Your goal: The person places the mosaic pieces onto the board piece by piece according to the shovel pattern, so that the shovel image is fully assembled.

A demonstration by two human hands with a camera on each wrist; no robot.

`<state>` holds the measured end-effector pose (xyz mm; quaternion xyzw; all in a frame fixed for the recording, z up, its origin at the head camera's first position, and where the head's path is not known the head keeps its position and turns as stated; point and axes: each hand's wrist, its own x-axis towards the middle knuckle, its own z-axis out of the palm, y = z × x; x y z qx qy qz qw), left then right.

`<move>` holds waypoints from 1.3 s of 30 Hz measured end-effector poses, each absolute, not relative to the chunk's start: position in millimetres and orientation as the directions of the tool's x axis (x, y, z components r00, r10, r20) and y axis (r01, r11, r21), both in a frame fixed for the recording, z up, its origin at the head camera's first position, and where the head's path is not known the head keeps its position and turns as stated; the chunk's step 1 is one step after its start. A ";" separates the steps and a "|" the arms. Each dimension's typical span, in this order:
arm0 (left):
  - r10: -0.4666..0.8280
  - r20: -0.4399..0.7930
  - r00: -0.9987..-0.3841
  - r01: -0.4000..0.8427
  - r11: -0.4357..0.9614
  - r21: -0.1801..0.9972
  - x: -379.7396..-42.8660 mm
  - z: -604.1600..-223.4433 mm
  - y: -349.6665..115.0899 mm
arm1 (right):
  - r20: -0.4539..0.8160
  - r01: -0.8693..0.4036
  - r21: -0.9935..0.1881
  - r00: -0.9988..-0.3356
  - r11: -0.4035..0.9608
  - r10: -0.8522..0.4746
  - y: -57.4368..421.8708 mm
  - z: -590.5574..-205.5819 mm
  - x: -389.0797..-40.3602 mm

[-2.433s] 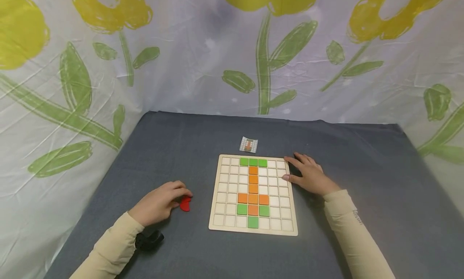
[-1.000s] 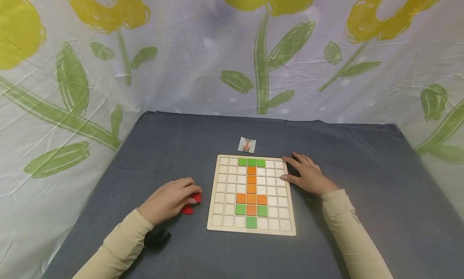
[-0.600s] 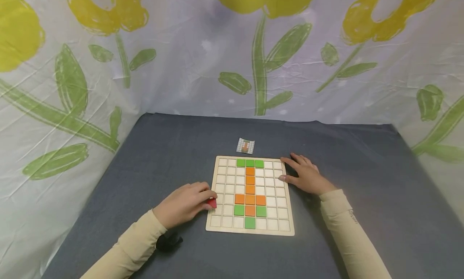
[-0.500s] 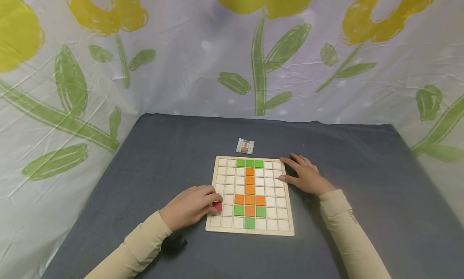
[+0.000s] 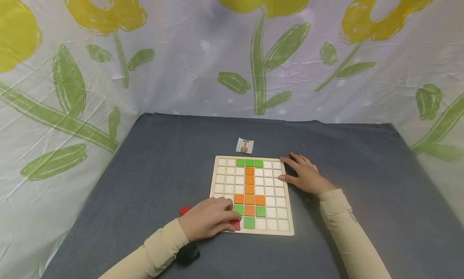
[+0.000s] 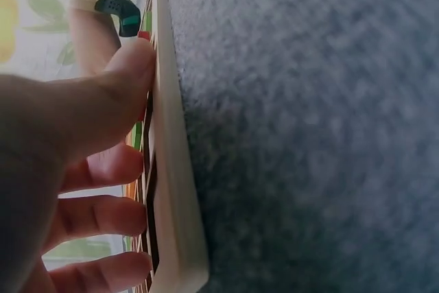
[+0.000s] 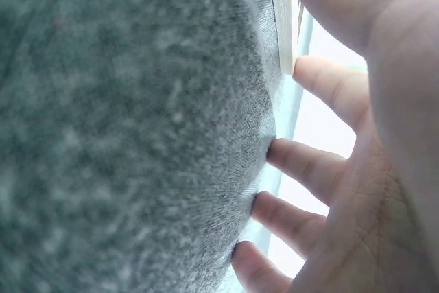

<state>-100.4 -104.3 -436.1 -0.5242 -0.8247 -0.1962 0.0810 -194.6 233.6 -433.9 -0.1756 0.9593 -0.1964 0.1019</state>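
A wooden grid board lies on the dark cloth, carrying green tiles and orange tiles among pale cells. Over its front row, just left of the lowest green tile, my left hand pinches a red tile, partly covered by the fingers. Another red tile lies on the cloth left of the board, partly behind that hand. My right hand rests at the board's far right corner, thumb and forefinger touching the edge; in the right wrist view its other fingers are spread on the cloth.
Behind the board lies a small printed card with a grid pattern. A black wrist device sits under the left wrist. Flower-printed fabric stands around the back and sides of the cloth-covered table.
My left hand has picked up a red tile from the cloth and carried it right and forward over the board's front row. The other red tile stays behind. My right hand keeps its place.
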 end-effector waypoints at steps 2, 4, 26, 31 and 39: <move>0.831 0.349 -0.433 0.899 0.372 0.229 -100.9 -436.6 -102.9 | -0.131 -0.294 -0.411 -0.918 0.863 -0.375 233.3 -434.2 -194.9; 0.831 0.352 -0.431 0.901 0.373 0.222 -101.2 -436.8 -101.7 | -0.132 -0.294 -0.411 -0.918 0.863 -0.375 233.5 -434.6 -195.1; 0.809 0.304 -0.503 0.860 0.437 0.261 -107.0 -433.2 -99.5 | -0.140 -0.292 -0.426 -0.913 0.856 -0.382 234.9 -433.9 -196.1; 0.783 0.259 -0.566 0.819 0.499 0.285 -108.6 -426.5 -108.0 | -0.133 -0.299 -0.427 -0.913 0.854 -0.386 233.8 -431.8 -196.5; 0.742 0.197 -0.641 0.756 0.564 0.333 -109.2 -418.5 -148.5 | -0.140 -0.289 -0.424 -0.915 0.858 -0.377 233.9 -434.3 -195.3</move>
